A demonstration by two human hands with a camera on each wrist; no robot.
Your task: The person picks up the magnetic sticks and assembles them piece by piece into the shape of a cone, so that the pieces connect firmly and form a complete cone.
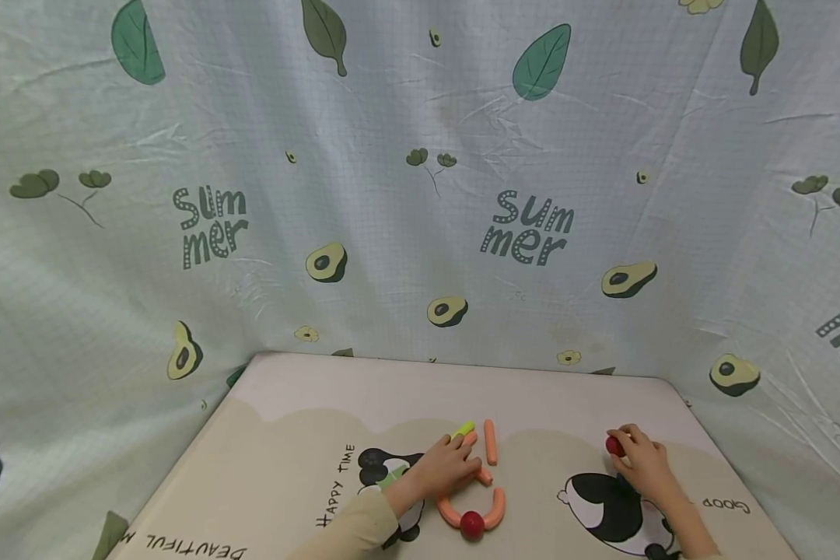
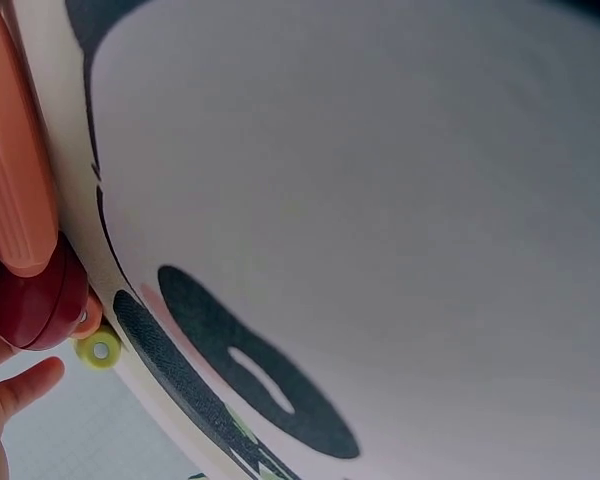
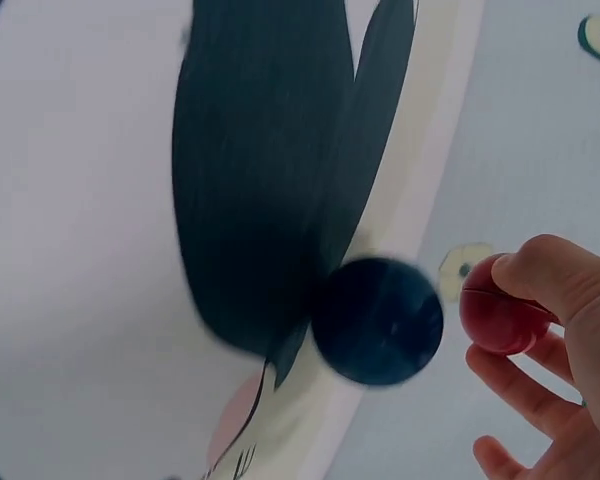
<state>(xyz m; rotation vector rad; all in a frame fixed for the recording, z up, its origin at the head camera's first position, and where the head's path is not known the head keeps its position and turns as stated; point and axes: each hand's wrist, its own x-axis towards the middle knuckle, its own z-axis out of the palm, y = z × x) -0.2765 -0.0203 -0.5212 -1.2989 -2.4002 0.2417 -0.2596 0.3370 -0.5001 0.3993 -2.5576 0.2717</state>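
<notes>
In the head view my left hand [image 1: 449, 467] lies over orange toy rods, some partly covered by it. An orange rod end [image 1: 470, 438] and a yellow-green rod [image 1: 465, 428] show past its fingertips; whether it grips one is hidden. Beside it, curved orange rods [image 1: 498, 509] meet at a red ball [image 1: 472, 526]. The left wrist view shows a red ball [image 2: 40, 300] against an orange rod [image 2: 15, 160], with extended fingers [image 2: 30, 388] behind. My right hand [image 1: 647, 463] pinches another red ball [image 3: 500, 308] between thumb and fingers. A dark blue ball [image 3: 378, 322] is close by.
A straight orange rod [image 1: 490, 442] lies to the right of the left hand. The pale table mat [image 1: 287, 404] has printed animals and lettering. Behind it hangs a curtain [image 1: 392, 210] with leaf and avocado prints.
</notes>
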